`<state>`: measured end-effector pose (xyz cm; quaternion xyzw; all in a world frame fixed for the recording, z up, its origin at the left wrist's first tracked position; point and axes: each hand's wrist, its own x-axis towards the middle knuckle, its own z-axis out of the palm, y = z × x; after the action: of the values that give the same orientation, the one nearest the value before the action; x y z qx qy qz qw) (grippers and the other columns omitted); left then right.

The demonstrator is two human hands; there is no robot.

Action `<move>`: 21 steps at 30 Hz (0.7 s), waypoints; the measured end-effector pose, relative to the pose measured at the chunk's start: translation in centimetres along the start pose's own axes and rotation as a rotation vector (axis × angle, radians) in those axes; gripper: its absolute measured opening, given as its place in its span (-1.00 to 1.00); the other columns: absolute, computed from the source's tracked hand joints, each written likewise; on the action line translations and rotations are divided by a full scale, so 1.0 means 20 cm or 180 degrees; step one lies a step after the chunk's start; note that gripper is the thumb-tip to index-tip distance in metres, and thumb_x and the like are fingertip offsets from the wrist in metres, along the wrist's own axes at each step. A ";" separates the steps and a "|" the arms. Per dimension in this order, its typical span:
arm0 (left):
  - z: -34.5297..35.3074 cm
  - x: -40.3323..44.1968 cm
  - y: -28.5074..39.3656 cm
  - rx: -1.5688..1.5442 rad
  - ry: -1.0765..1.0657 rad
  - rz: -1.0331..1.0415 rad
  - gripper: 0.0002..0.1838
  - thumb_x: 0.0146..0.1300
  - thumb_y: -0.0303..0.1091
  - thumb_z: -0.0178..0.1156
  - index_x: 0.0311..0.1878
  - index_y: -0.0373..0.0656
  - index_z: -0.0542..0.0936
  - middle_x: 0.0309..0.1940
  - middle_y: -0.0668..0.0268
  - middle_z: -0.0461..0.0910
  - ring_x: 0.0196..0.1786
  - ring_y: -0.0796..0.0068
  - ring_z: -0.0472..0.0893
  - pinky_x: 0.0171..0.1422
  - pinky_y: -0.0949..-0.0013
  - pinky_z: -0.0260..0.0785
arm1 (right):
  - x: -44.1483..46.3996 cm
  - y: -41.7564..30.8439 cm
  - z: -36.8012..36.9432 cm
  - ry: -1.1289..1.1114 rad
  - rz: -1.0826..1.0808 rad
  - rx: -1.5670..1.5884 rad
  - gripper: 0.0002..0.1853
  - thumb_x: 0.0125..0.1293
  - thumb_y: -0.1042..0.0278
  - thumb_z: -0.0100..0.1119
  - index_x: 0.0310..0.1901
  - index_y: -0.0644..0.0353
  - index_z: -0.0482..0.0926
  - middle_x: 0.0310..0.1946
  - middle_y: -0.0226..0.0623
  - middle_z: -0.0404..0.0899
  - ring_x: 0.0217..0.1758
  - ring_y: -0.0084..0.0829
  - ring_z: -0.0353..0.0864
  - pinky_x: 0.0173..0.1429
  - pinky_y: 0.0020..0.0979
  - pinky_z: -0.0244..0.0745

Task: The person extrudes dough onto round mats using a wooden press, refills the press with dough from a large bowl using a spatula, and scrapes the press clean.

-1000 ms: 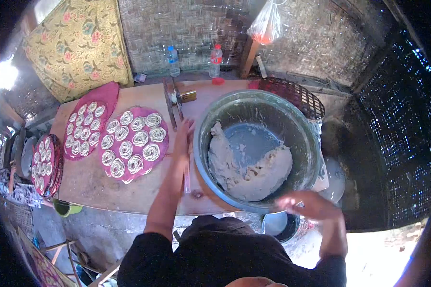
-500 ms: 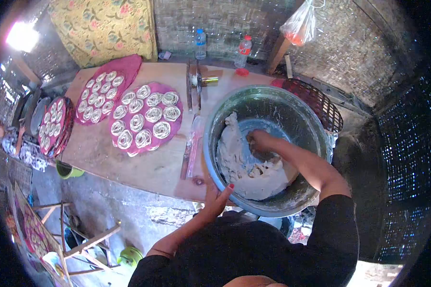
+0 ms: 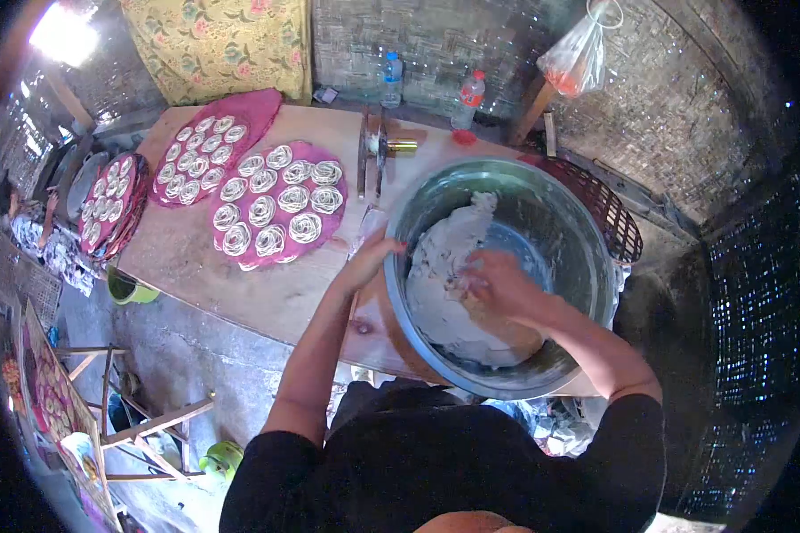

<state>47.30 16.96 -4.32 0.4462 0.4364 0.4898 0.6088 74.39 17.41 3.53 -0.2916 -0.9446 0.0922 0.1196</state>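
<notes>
A large metal basin stands at the right end of the wooden table, with a mass of pale, sticky dough against its left and near inner wall. My left hand grips the basin's left rim, thumb side on the edge. Inside, my right hand presses on the dough with curled fingers; the fingertips are partly sunk in or hidden by it.
Left of the basin lie pink round mats with coiled noodle nests. A press-like tool with a brass cylinder and two bottles stand at the back. A dark woven basket sits behind the basin. Another person is at far left.
My left hand has moved up along the rim from the near left side to the left side. My right hand has come from the basin's bare bottom onto the dough.
</notes>
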 end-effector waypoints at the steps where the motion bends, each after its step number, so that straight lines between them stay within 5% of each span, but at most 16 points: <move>1: -0.03 0.09 -0.01 -0.0089 -0.0105 0.0016 -0.34 0.11 -0.22 0.14 0.29 -0.23 0.29 0.04 0.23 0.49 0.11 0.42 0.45 0.26 0.39 0.22 | 0.01 0.00 -0.09 -0.0001 -0.0071 -0.0015 -0.76 0.22 0.21 0.11 -0.21 0.13 0.67 -0.22 -0.13 0.57 -0.16 -0.05 0.52 0.01 -0.08 0.40; 3: -0.02 0.10 0.02 -0.0179 -0.0073 0.0095 -0.38 0.16 -0.18 0.13 0.27 -0.23 0.32 0.02 0.24 0.51 0.11 0.42 0.46 0.25 0.40 0.23 | 0.03 0.01 -0.28 0.0214 0.0614 0.0710 -0.75 0.25 0.21 0.09 -0.24 0.19 0.66 -0.27 -0.13 0.59 -0.19 -0.14 0.57 -0.05 -0.17 0.44; 5: 0.07 0.00 0.07 -0.0033 0.0777 0.0742 -0.51 0.32 -0.16 0.06 0.24 -0.21 0.40 0.07 0.22 0.50 0.15 0.39 0.44 0.27 0.33 0.24 | -0.04 0.03 -0.32 0.0336 0.1239 0.1351 -0.71 0.27 0.17 0.08 -0.27 0.24 0.65 -0.42 -0.15 0.61 -0.32 -0.21 0.62 -0.18 -0.26 0.47; 7: 0.01 -0.12 -0.15 0.0970 0.1624 0.0854 -0.59 0.41 -0.15 -0.05 0.16 -0.22 0.45 0.05 0.15 0.53 0.08 0.34 0.50 0.22 0.29 0.30 | -0.05 0.02 -0.28 0.0377 0.1552 0.0987 -0.69 0.30 0.14 0.07 -0.35 0.24 0.63 -0.57 -0.18 0.58 -0.46 -0.21 0.61 -0.27 -0.30 0.47; 9: 0.06 -0.41 -0.28 0.2258 0.2311 0.0736 -0.67 0.37 -0.29 0.03 0.13 -0.23 0.46 0.03 0.09 0.53 0.05 0.29 0.52 0.14 0.24 0.36 | -0.08 0.07 -0.16 0.0313 0.1277 0.0732 -0.77 0.24 0.25 0.17 -0.44 0.26 0.56 -0.55 -0.18 0.56 -0.45 -0.21 0.57 -0.28 -0.28 0.44; 10: 0.08 -0.54 -0.34 0.2544 0.2519 0.1859 -0.71 0.29 -0.45 0.07 0.08 -0.21 0.47 -0.01 0.04 0.53 0.02 0.20 0.53 0.06 0.21 0.40 | -0.07 0.06 -0.15 0.0457 0.0733 0.0645 -0.83 0.20 0.34 0.20 -0.42 0.26 0.56 -0.49 -0.17 0.56 -0.38 -0.21 0.57 -0.24 -0.29 0.43; 11: 0.09 -0.70 -0.38 0.2616 0.2252 0.1668 -0.69 0.24 -0.47 0.10 0.07 -0.19 0.46 0.02 0.05 0.49 0.06 0.13 0.50 0.10 0.18 0.36 | -0.08 0.05 -0.16 0.0616 0.0246 0.0591 -0.90 0.16 0.42 0.23 -0.39 0.27 0.56 -0.42 -0.17 0.56 -0.31 -0.22 0.57 -0.20 -0.29 0.41; 15: 0.05 -1.31 -0.48 0.3720 0.1314 0.1286 -0.60 0.12 -0.45 0.13 0.08 -0.14 0.43 0.09 0.15 0.45 0.11 0.10 0.45 0.19 0.13 0.30 | -0.07 -0.01 -0.24 0.0108 0.0415 0.0536 -0.91 0.06 0.50 0.28 -0.38 0.24 0.58 -0.39 -0.23 0.53 -0.26 -0.22 0.54 -0.20 -0.35 0.41; 16: 0.03 -1.41 -0.52 0.3763 0.1418 0.1235 -0.60 0.12 -0.45 0.13 0.08 -0.14 0.43 0.09 0.15 0.45 0.11 0.10 0.45 0.19 0.13 0.30 | -0.07 -0.03 -0.25 -0.0011 0.0637 0.0225 -0.91 0.07 0.49 0.26 -0.36 0.23 0.58 -0.41 -0.23 0.53 -0.27 -0.22 0.54 -0.17 -0.33 0.42; 20: -0.08 -1.86 -1.11 0.3263 0.3034 -0.0824 -0.63 0.10 -0.41 0.09 0.03 -0.14 0.53 0.05 0.11 0.51 0.13 0.05 0.47 0.23 0.06 0.30 | -0.10 0.10 -0.17 -0.0064 0.0374 0.0939 -0.94 0.11 0.45 0.23 -0.37 0.21 0.59 -0.40 -0.20 0.56 -0.24 -0.22 0.56 -0.12 -0.27 0.42; 21: -0.10 -2.03 -1.36 0.3010 0.3371 -0.1881 -0.63 0.14 -0.34 0.07 0.05 -0.14 0.53 0.07 0.08 0.50 0.16 0.04 0.46 0.26 0.07 0.29 | -0.10 0.09 -0.16 -0.0005 0.0098 0.0780 -0.93 0.14 0.42 0.21 -0.36 0.20 0.59 -0.39 -0.19 0.58 -0.22 -0.24 0.57 -0.10 -0.25 0.42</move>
<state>45.40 -26.20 -27.29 0.2298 0.9338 0.2164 0.1687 77.81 18.10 5.86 -0.2892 -0.9217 0.2090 0.1521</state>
